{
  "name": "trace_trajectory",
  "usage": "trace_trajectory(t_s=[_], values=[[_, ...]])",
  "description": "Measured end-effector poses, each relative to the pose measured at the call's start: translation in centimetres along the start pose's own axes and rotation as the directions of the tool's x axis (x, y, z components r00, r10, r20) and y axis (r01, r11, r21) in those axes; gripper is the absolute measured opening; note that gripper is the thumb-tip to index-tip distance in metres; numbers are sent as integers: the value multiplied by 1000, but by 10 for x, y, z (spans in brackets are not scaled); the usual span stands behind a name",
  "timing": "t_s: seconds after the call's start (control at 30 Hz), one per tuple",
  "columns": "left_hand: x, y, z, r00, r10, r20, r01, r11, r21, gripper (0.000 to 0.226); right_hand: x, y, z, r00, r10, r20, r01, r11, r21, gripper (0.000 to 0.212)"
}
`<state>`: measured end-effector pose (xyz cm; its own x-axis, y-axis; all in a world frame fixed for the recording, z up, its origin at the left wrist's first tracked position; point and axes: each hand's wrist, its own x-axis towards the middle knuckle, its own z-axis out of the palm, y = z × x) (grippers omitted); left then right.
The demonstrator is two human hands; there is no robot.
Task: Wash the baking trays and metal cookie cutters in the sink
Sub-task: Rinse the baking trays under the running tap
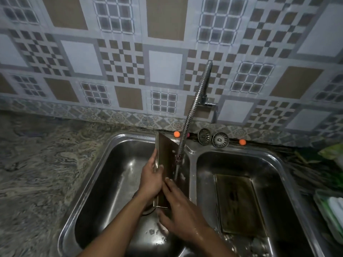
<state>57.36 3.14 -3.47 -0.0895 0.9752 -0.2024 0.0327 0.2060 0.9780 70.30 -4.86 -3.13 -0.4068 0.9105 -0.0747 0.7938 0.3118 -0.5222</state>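
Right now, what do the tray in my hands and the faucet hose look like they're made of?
The tray looks like thin sheet metal, dull brownish finish, with a folded rim. The faucet hose is likely chromed or stainless steel: shiny, ribbed coils.

Checkered wall tiles (165,67) fill the upper frame, a marbled stone counter (37,173) spreads at left, a ribbed flexible faucet hose (196,101) curves down at centre, two round drain strainers (204,136) (220,140) stand between two small orange balls (176,134) (242,142), and green-and-white plastic items (332,210) sit at the right edge.
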Motion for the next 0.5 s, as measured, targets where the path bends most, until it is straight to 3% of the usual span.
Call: trace_trajectory(t_s=[0.1,0.17,0.27,0.4,0.43,0.5], values=[[2,0,-7,997,6,-77,-5,1000,20,52,1,10,1,999,-18,-39,21,996,82,63],[2,0,-8,995,-2,-98,1,1000,-15,50,6,13,-1,996,47,-69,-42,996,74,62],[-1,-7,-4,995,-78,-70,69,991,-116,48,19,32,-2,971,215,-106,-218,976,-23,72],[-15,-26,8,989,-145,8,145,982,-121,46,55,70,-12,866,483,-133,-492,870,-43,80],[-19,-29,12,988,-150,33,153,982,-114,45,65,73,-15,855,498,-147,-510,858,-63,77],[-22,-30,16,988,-152,31,155,981,-114,44,77,65,-15,919,375,-121,-387,917,-96,65]])
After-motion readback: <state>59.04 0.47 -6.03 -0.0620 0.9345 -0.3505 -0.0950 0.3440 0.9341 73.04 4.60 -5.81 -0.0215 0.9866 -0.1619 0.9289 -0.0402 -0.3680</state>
